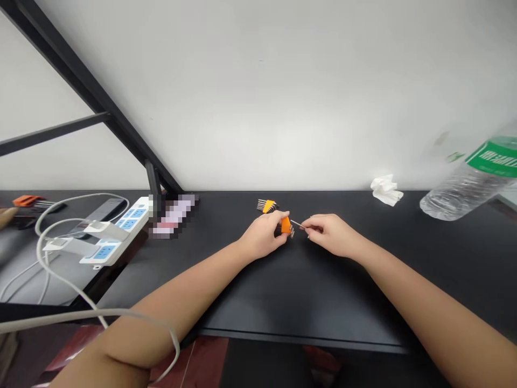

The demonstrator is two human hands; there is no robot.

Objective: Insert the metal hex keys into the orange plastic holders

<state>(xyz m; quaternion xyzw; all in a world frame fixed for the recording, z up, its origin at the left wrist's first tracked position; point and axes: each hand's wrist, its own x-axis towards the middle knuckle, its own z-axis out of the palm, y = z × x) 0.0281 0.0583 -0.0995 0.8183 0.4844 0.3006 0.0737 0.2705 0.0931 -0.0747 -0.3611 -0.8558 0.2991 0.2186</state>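
Got an orange hex key holder pinched in my left hand, just left of center, a few keys seated in it. My right hand is gripping one hex key at the holder's 3 o'clock; can't tell if its tip's in a slot. I'd call it partway, that key not fully seated. Second hex key set, around 11 o'clock, looks racked already.
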